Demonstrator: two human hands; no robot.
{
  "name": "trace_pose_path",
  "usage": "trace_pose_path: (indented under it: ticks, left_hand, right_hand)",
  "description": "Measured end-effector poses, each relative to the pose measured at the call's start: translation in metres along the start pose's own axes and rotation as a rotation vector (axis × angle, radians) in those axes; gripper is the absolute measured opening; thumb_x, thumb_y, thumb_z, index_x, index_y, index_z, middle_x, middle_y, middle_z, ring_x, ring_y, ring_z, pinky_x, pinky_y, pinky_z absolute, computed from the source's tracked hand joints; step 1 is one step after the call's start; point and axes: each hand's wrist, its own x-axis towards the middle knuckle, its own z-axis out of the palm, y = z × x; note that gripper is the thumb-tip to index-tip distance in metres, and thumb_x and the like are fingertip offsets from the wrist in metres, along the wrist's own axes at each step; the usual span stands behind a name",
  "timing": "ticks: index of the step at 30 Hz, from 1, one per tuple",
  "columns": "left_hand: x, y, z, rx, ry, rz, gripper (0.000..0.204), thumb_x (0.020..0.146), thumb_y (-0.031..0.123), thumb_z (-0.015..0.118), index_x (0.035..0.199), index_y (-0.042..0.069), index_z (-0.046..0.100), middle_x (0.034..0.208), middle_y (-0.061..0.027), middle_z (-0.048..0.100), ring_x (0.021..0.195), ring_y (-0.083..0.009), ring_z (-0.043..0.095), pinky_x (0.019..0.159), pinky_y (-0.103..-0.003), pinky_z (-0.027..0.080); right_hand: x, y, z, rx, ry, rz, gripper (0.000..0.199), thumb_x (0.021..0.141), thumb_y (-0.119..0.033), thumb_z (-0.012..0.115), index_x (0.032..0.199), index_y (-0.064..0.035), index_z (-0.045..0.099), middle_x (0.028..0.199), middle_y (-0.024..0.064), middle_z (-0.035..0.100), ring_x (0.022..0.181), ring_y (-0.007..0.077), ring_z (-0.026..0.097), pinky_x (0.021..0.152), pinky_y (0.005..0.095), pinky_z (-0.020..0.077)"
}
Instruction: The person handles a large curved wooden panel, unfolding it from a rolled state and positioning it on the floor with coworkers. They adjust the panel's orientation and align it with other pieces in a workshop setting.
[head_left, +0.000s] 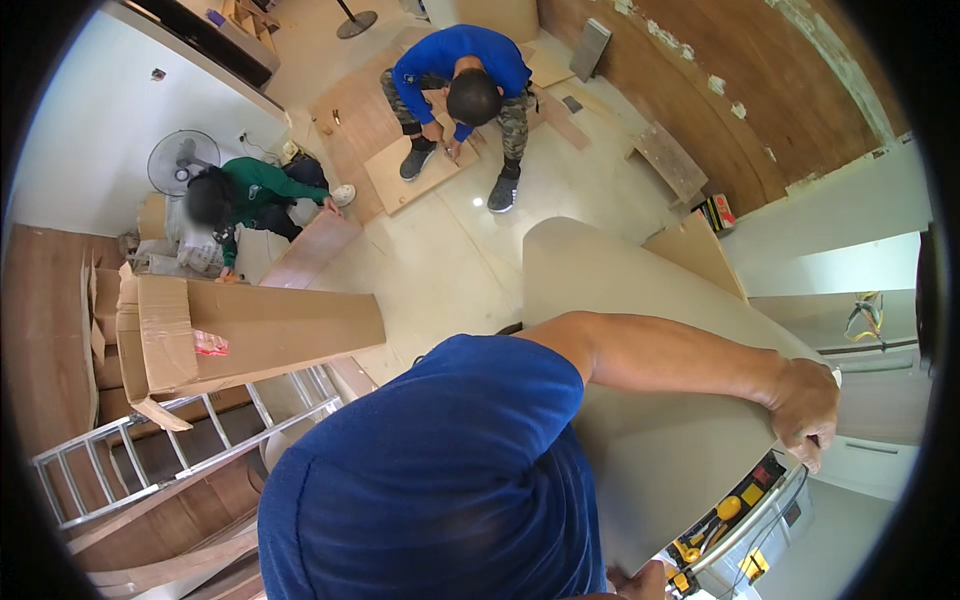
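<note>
The large grey-beige sheet (650, 440) is seen curved, right of the centre. Its right edge is gripped by the left hand (803, 412), with the fingers curled closed. The right hand (640, 582) is cut by the lower border, so its state cannot be told. Close under the sheet's lower right edge, yellow tools (728, 507) are placed. Between the sheet and the long carton (290, 325), pale floor (430, 265) is seen. The left side is occupied by a ladder (183, 469); beyond, space is taken by two crouched people, in blue (460, 50) and green (262, 182). On the carton, a red label (211, 343) is too small to be read.
</note>
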Motion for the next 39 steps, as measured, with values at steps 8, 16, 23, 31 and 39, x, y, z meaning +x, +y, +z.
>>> trace_pose_path:
  ticks: [8, 16, 23, 31, 39]
  left_hand:
    - [0.004, 0.000, 0.013, -0.087, -0.001, 0.010, 0.039, 0.087, 0.047, 0.062, 0.070, 0.014, 0.072, 0.066, -0.0087, 0.067, 0.071, -0.0315, 0.066, 0.069, -0.045, 0.050]
    - [0.002, -0.059, 0.038, -0.272, -0.024, 0.247, 0.017, 0.091, 0.020, 0.062, 0.095, 0.007, 0.072, 0.072, -0.0098, 0.066, 0.060, -0.0177, 0.057, 0.054, -0.035, 0.044]
    - [0.008, -0.049, -0.017, 0.000, 0.003, 0.123, 0.035, 0.099, 0.015, 0.057, 0.068, -0.002, 0.052, 0.057, -0.0053, 0.044, 0.054, -0.0149, 0.038, 0.050, -0.032, 0.031]
    - [0.016, -0.057, -0.010, -0.068, -0.013, 0.117, 0.042, 0.104, 0.024, 0.055, 0.069, 0.001, 0.049, 0.062, 0.0018, 0.041, 0.058, -0.0083, 0.035, 0.051, -0.026, 0.027]
    - [0.010, -0.037, -0.006, -0.118, 0.004, 0.072, 0.042, 0.104, 0.024, 0.054, 0.070, 0.001, 0.050, 0.062, 0.0012, 0.042, 0.059, -0.0098, 0.037, 0.053, -0.028, 0.031]
  right_hand:
    - [-0.020, 0.050, 0.044, 0.192, -0.049, 0.116, 0.029, 0.086, -0.026, 0.074, 0.089, 0.0028, 0.069, 0.069, 0.0138, 0.066, 0.060, 0.0225, 0.061, 0.050, 0.0365, 0.0455]
    - [-0.015, 0.044, 0.072, -0.016, 0.459, 0.098, 0.025, 0.091, -0.030, 0.061, 0.084, -0.0086, 0.071, 0.074, 0.0138, 0.068, 0.070, 0.0318, 0.066, 0.066, 0.0442, 0.0507]
    - [-0.013, 0.017, 0.103, 0.203, 1.102, 0.107, 0.027, 0.080, -0.031, 0.073, 0.079, -0.0051, 0.066, 0.071, 0.0168, 0.064, 0.077, 0.0390, 0.064, 0.066, 0.0503, 0.0478]
    - [0.008, 0.021, 0.127, 0.283, 1.396, 0.088, 0.025, 0.075, -0.026, 0.077, 0.079, -0.0050, 0.063, 0.074, 0.0147, 0.065, 0.082, 0.0370, 0.064, 0.068, 0.0495, 0.0473]
    - [0.002, 0.017, 0.130, 0.358, 1.398, 0.028, 0.026, 0.075, -0.026, 0.079, 0.086, -0.0059, 0.066, 0.079, 0.0138, 0.065, 0.086, 0.0350, 0.064, 0.073, 0.0479, 0.0482]
